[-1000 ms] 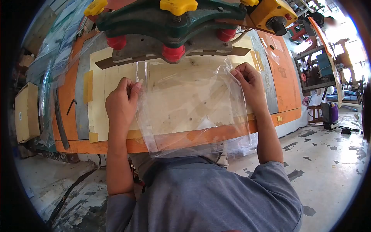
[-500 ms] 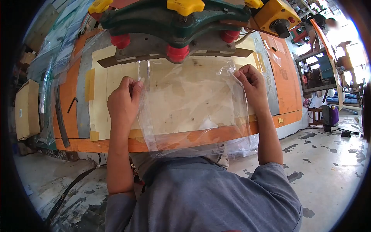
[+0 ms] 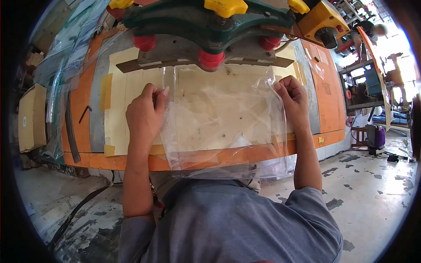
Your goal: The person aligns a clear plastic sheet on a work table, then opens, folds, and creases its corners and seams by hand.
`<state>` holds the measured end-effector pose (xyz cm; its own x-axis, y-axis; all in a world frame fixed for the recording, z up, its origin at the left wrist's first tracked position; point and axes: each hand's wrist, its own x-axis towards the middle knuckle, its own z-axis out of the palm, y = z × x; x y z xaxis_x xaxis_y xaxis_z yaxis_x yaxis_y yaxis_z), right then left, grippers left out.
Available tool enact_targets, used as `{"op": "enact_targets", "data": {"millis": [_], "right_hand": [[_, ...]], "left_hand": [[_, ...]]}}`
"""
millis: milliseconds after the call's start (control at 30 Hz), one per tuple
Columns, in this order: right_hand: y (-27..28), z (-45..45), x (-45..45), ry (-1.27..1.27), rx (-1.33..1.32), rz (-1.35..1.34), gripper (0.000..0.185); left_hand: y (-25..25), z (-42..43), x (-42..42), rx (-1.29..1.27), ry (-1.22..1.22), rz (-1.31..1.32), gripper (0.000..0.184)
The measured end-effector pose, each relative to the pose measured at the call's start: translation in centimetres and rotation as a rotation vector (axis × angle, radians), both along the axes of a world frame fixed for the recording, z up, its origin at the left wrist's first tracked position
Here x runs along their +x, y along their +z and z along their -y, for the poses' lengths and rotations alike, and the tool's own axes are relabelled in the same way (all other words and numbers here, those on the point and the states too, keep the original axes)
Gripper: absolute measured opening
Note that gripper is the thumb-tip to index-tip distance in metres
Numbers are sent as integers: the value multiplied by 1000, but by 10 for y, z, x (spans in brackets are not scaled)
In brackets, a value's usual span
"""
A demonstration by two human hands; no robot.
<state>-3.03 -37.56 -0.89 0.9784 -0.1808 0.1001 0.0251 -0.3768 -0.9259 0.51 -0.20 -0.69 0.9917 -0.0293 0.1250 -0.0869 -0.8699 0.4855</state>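
Observation:
A clear plastic sheet (image 3: 210, 118), folded or doubled along its sides like a bag, lies over the table and hangs past its front edge. My left hand (image 3: 147, 109) pinches its left side near the top. On the opposite side, my right hand (image 3: 294, 98) grips the right side between thumb and fingers. The sheet's far edge reaches the long metal bar (image 3: 175, 65) of a green press (image 3: 188, 24); whether the bar presses on it I cannot tell. Pale yellow board (image 3: 123, 94), taped down, shows beneath the plastic.
Red knobs (image 3: 211, 59) and a yellow control box (image 3: 323, 24) belong to the press. A hex key (image 3: 85, 114) and a dark strip (image 3: 71, 131) lie on the orange table (image 3: 329, 101). Plastic sheets (image 3: 74, 48) and a cardboard box (image 3: 33, 118) are at left. Another person (image 3: 364, 37) is at far right.
The whole view has shifted slightly, so the press and table appear a little further right. Both hands keep their hold on the plastic sheet, with little other visible movement.

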Motion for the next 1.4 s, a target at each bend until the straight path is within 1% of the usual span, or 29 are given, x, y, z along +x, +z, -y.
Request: {"op": "enact_targets", "data": {"millis": [100, 233, 300, 433, 633, 700, 733, 800, 933, 1000, 1033, 1167, 1233, 1300, 1367, 1400], "right_hand": [[2, -2, -1, 1, 32, 20, 20], [2, -2, -1, 13, 45, 13, 20], [-1, -2, 0, 20, 87, 56, 20], [0, 3, -2, 38, 34, 26, 21], [4, 6, -6, 59, 56, 15, 26], [2, 7, -7, 64, 72, 6, 26], [2, 8, -8, 73, 88, -5, 27], [0, 10, -9, 79, 78, -8, 27], [1, 11, -9, 105, 58, 17, 28], [1, 11, -10, 91, 77, 24, 28], [1, 11, -10, 90, 103, 29, 28], [1, 12, -10, 69, 71, 28, 31], [1, 14, -9, 59, -2, 32, 35], [-1, 14, -8, 55, -16, 52, 36], [-1, 13, -8, 52, -31, 72, 37], [1, 11, -8, 53, -79, 97, 38]], "left_hand": [[1, 0, -1, -36, -17, -4, 30], [-2, -3, -1, -23, -20, 10, 29], [-1, -3, 0, -13, -26, -6, 28], [1, -3, -1, -27, -24, -21, 28], [9, -5, -5, -90, -79, -34, 25], [10, -8, -7, -197, -108, -83, 22], [9, -10, -8, -196, -114, -81, 22], [8, -15, -9, -333, -164, -147, 20], [8, -19, -9, -414, -228, -166, 20], [5, -17, -9, -508, -187, -133, 17], [4, -15, -8, -511, -194, -135, 17], [4, -14, -9, -455, -197, -103, 17], [6, -14, -9, -444, -207, -92, 18], [9, -14, -9, -363, -215, -96, 19], [11, -13, -9, -343, -224, -84, 20], [11, -13, -9, -322, -232, -72, 21]]}}
